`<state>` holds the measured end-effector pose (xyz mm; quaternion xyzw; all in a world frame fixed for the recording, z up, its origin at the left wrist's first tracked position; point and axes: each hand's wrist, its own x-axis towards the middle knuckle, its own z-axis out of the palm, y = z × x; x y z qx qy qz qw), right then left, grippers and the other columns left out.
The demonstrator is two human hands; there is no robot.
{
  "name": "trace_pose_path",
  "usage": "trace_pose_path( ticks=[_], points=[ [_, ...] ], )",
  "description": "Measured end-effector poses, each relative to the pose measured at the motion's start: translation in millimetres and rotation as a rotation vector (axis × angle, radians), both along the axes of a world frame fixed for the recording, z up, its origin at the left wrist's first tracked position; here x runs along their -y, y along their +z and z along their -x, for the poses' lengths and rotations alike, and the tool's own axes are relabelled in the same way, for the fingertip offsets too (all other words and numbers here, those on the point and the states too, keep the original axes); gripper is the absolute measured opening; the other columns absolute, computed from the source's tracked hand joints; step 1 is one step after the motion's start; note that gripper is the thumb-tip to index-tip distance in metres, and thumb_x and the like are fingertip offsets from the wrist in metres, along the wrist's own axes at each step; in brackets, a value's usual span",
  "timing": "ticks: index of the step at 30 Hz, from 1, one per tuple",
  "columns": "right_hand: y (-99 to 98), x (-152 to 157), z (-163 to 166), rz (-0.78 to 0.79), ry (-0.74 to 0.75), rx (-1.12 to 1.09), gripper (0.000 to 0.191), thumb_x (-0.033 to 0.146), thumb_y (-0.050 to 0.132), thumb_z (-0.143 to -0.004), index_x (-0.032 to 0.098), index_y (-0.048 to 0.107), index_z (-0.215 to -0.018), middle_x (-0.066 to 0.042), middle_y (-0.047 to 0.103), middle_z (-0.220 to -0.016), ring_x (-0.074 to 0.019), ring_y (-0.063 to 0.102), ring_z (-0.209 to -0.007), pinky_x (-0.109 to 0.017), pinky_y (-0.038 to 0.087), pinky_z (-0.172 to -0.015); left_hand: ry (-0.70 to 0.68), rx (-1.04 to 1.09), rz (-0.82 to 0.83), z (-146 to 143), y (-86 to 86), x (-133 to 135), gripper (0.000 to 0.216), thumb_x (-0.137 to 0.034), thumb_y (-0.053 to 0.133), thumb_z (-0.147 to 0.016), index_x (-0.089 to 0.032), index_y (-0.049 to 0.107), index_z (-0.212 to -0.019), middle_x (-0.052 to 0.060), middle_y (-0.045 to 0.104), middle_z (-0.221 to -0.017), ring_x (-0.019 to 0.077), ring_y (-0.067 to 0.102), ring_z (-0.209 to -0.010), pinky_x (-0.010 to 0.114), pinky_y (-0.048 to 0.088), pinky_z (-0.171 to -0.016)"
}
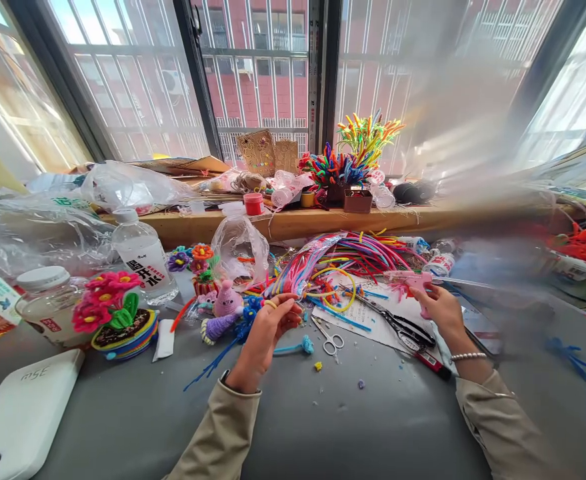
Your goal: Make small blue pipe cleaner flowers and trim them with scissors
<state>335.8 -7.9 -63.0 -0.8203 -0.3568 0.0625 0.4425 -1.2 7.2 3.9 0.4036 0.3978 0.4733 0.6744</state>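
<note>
My right hand (pixel 443 310) is closed around a pink hot glue gun (pixel 417 277), its nozzle pointing left over the papers. My left hand (pixel 265 340) is raised over the table with its fingers curled together. A small yellow bit (pixel 271 304) shows at its fingers, but what the fingertips hold is hidden. Just left of that hand is a dark blue fuzzy pipe-cleaner piece (pixel 243 323) with long stems. A light blue pipe-cleaner flower (pixel 307 345) on a stem lies to its right. Small silver scissors (pixel 330 339) rest between my hands.
A bundle of coloured pipe cleaners (pixel 317 263) lies behind my hands. Large black-handled scissors (pixel 407 330) and a red-black marker or cutter (pixel 435 365) lie below the right hand. Left stand a potted pipe-cleaner flower (pixel 123 337), a water bottle (pixel 143 257) and a white power bank (pixel 27 413).
</note>
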Motion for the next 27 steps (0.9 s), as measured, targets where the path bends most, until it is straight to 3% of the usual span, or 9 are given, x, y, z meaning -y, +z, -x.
trace_pose_path(
  ticks=[9,17,22,27],
  points=[
    [4.8,-3.6,5.1,0.086,0.010,-0.020,0.050,0.052,0.053,-0.064,0.009,0.067,-0.085,-0.010,0.068,-0.070,-0.0160,0.057,-0.043,-0.026,0.042,-0.043,-0.023,-0.015,-0.001,-0.3,-2.5,-0.5,0.019,-0.024,0.060,-0.067,-0.014,0.055,-0.082,-0.002,0.059,-0.062,0.0054,0.053,-0.052,0.017,0.042,-0.054],
    [6.3,-7.1,3.8,0.194,-0.008,0.170,0.043,0.050,0.053,-0.064,0.013,0.070,-0.080,-0.009,0.066,-0.060,-0.0245,0.058,-0.060,-0.030,0.035,-0.054,-0.024,0.006,0.012,1.8,-6.2,-3.8,0.024,-0.025,0.065,-0.063,-0.013,0.056,-0.082,-0.001,0.059,-0.062,0.0068,0.054,-0.052,0.019,0.043,-0.055],
    [1.5,-10.0,0.5,0.220,-0.028,0.211,0.032,0.034,0.050,-0.068,0.012,0.070,-0.078,-0.012,0.068,-0.071,-0.0258,0.058,-0.067,-0.030,0.035,-0.056,-0.014,-0.007,0.002,-0.8,-6.2,-2.7,0.023,-0.025,0.064,-0.063,-0.014,0.056,-0.081,-0.001,0.059,-0.062,0.0061,0.053,-0.052,0.018,0.042,-0.053],
    [-1.2,-9.1,-3.0,0.193,-0.015,0.221,0.031,0.032,0.050,-0.067,0.011,0.070,-0.079,-0.013,0.068,-0.076,-0.0265,0.059,-0.072,-0.031,0.037,-0.060,-0.007,-0.030,-0.033,0.8,-0.1,0.8,0.022,-0.026,0.062,-0.064,-0.014,0.055,-0.082,-0.001,0.059,-0.064,0.0068,0.053,-0.054,0.019,0.042,-0.056]
  ],
)
